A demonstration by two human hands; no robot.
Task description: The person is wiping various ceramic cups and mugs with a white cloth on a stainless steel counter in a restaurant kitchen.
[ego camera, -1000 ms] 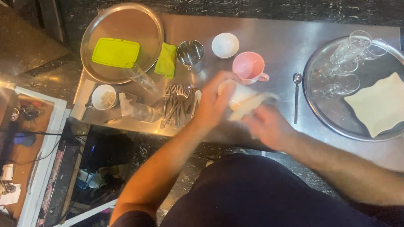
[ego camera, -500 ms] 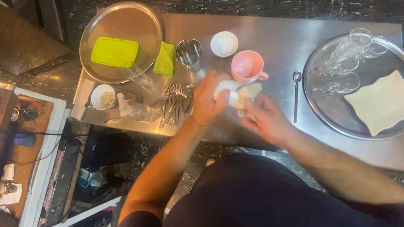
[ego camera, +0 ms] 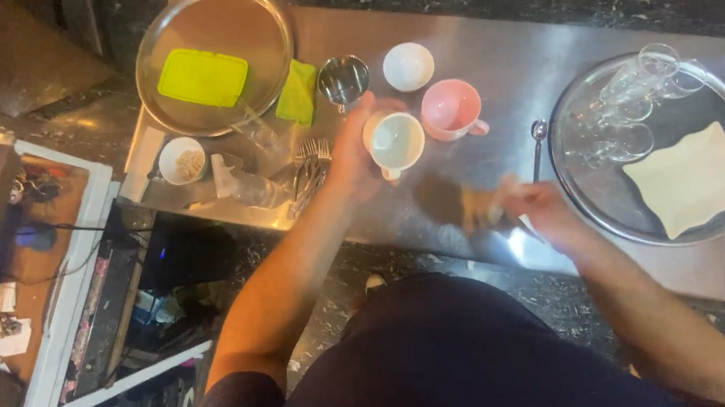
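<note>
L hand [ego camera: 356,155] is gripping a white mug [ego camera: 395,141] from its left side, fingers curling round the wall & thumb up by the rim, so it's closed on the mug, not spread. Mug is sitting upright or nearly so, mouth facing up at the camera, its small handle pointing down toward the person. Can't tell if the base is resting on the steel table [ego camera: 499,46] or lifted just off it.

R hand [ego camera: 532,208] is hovering over the table's near edge, blurred w/ motion, fingers loosely curled; can't tell if it's holding anything.

Pink mug [ego camera: 451,110] is standing just right of the white mug, handle pointing right, nearly touching it. A white bowl [ego camera: 408,66] & a steel cup [ego camera: 343,79] are sitting just beyond. Forks [ego camera: 309,169] are lying left of the L hand, long axis running toward/away from the person. A spoon [ego camera: 538,142] is lying btw the R hand & the round tray [ego camera: 579,199] w/ glasses [ego camera: 639,98] lying on their sides and a white square plate [ego camera: 694,178]. Far left, another round tray [ego camera: 213,22] is carrying a yellow-green lid [ego camera: 203,77].
</note>
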